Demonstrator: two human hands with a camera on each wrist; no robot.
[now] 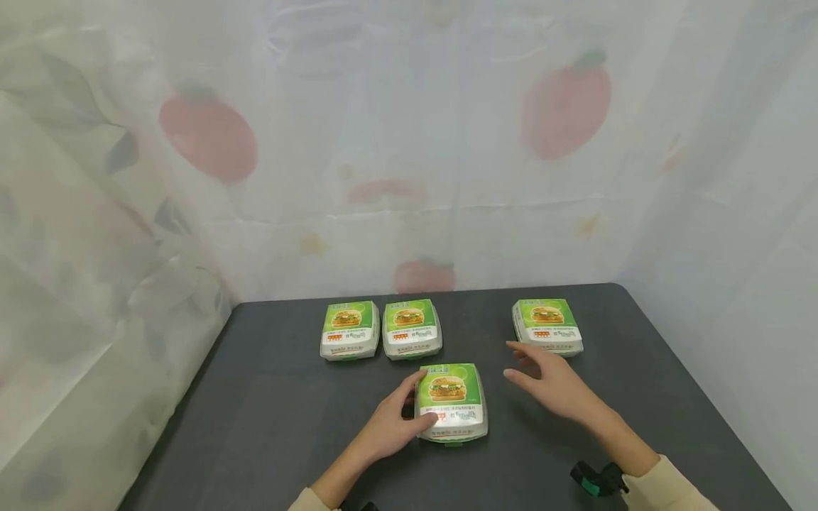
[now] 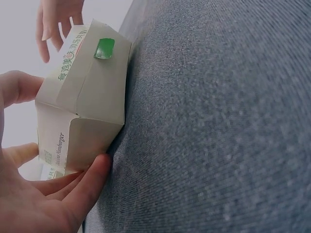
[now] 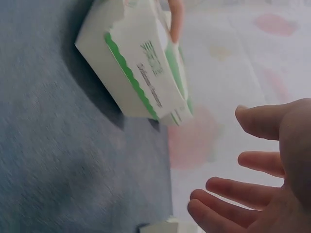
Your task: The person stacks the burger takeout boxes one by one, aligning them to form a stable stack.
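Cardboard burger box (image 1: 451, 399), green and white with a burger printed on its lid, sat low on the dark bench (image 1: 268, 419), nearest the person. The left hand (image 1: 393, 420) came at it from about 9 o'clock and held its left side: thumb bent over the near part of the lid, fingers curved along the side wall, the gap between them only as wide as the grip needed. The right hand (image 1: 552, 383), toward 3 o'clock and clear of that box, was loosely spread, thumb apart from the fingers, with nothing in its grasp. Counting from the held box, three matching ones lay lid up: a left box (image 1: 348, 328) at 10 o'clock, a middle box (image 1: 412, 328) just beside it at 11, and a right box (image 1: 546, 321) at 2, beyond the right hand. Past the bench at 12 o'clock hung a pale curtain (image 1: 409, 142) printed with red fruit.
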